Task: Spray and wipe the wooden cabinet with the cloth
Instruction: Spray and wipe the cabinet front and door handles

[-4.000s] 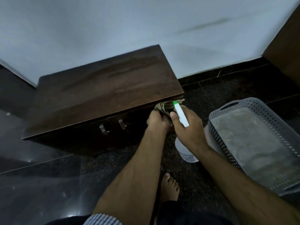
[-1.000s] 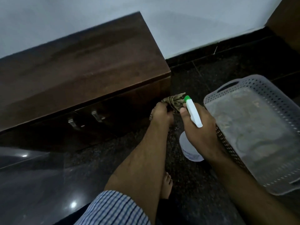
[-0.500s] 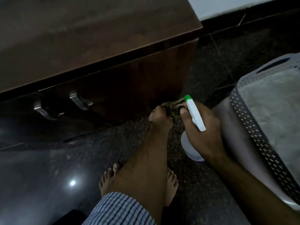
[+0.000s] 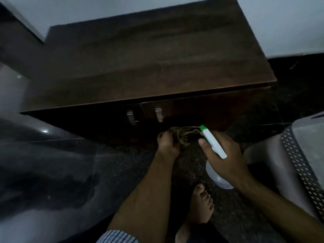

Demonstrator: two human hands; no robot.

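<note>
A low dark wooden cabinet (image 4: 154, 55) stands against the white wall, its two metal door handles (image 4: 158, 114) showing under the top's front edge. My left hand (image 4: 167, 143) grips a bunched tan cloth (image 4: 184, 135) low in front of the right door. My right hand (image 4: 222, 155) holds a spray bottle (image 4: 213, 144) with a white head and green nozzle tip. The nozzle points at the cloth and the cabinet's lower front. The clear bottle body hangs below my palm.
A grey perforated plastic basket (image 4: 305, 174) sits on a low stool at the right. The floor (image 4: 52, 172) is dark glossy stone. My bare foot (image 4: 199, 204) rests on it below the hands. The white wall (image 4: 284, 23) runs behind the cabinet.
The view has swung up and back, bringing the whole cabinet top into sight. Both hands keep their grips and have shifted left along the cabinet front, the cloth now nearer the handles.
</note>
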